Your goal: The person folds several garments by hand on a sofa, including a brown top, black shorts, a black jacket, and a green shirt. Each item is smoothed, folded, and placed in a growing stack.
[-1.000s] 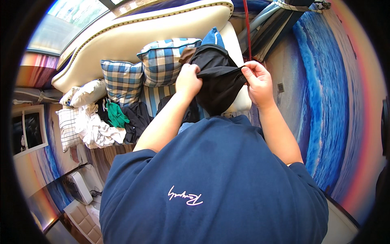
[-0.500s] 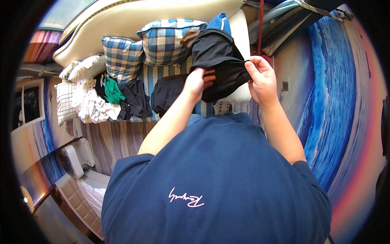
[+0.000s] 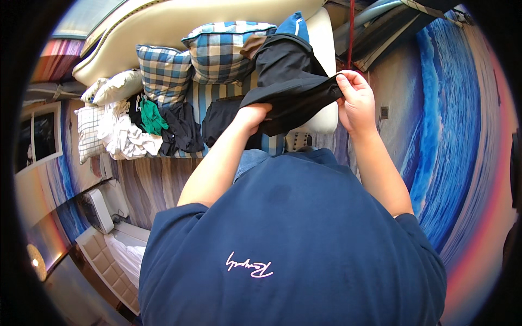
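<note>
A black garment (image 3: 296, 100) is stretched between my two hands above the right end of the sofa. My left hand (image 3: 253, 117) has its fingers tucked under the near left edge, and the cloth covers part of them. At the opposite corner, my right hand (image 3: 357, 102) pinches the edge between thumb and fingers. The far part of the garment rests near the sofa's arm; whether it is trousers or a top I cannot tell. Just left of my left hand lies a folded black cloth (image 3: 219, 122) on the striped seat.
Crumpled white clothes (image 3: 125, 136), a green piece (image 3: 152, 117) and a dark garment (image 3: 182, 127) lie on the sofa's left half. Plaid cushions (image 3: 228, 51) lean on the cream backrest (image 3: 163, 24). A red pole (image 3: 351, 35) stands beyond the sofa's right arm (image 3: 325, 49).
My left hand has moved left and slightly nearer, now gripping the garment's edge. My right hand has shifted a little right and up, and the cloth between them is pulled wider and flatter.
</note>
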`<state>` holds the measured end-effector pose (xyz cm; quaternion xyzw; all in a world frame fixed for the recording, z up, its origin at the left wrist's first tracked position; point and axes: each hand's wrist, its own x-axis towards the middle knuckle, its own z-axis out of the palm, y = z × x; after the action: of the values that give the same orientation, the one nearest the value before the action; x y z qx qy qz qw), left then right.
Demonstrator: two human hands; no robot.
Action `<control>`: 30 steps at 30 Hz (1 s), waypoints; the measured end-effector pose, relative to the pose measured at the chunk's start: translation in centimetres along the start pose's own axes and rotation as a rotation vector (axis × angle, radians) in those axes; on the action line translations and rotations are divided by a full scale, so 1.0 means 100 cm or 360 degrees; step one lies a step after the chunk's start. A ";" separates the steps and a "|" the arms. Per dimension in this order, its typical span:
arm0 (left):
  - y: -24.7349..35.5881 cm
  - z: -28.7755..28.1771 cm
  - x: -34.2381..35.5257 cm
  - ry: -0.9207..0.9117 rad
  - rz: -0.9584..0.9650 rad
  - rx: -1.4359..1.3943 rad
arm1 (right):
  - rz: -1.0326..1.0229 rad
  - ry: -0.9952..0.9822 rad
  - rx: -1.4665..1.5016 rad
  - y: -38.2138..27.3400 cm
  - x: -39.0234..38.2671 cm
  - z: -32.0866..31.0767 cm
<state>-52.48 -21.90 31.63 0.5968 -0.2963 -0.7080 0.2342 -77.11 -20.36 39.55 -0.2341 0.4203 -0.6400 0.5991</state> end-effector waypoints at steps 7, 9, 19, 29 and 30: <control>-0.004 -0.045 -0.042 0.0022 0.0068 0.0889 | -0.0145 0.0248 -0.0142 0.016 -0.002 0.006; -0.014 -0.055 -0.044 0.0246 0.0210 0.0935 | -0.0193 0.0212 0.0051 0.015 -0.005 0.007; -0.076 -0.044 0.045 0.0085 0.0401 0.0627 | 0.0088 -0.0113 0.0248 0.022 -0.058 0.003; -0.092 -0.073 -0.027 -0.0034 0.1010 0.0982 | 0.0542 0.0381 -0.0585 0.064 -0.103 -0.117; -0.098 -0.078 -0.038 -0.0020 0.0978 0.1106 | 0.0771 0.0395 -0.0592 0.072 -0.112 -0.120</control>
<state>-43.93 -13.40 26.57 0.5201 -0.6805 -0.4680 0.2176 -80.69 -5.98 29.53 -0.1530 0.6432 -0.4149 0.6251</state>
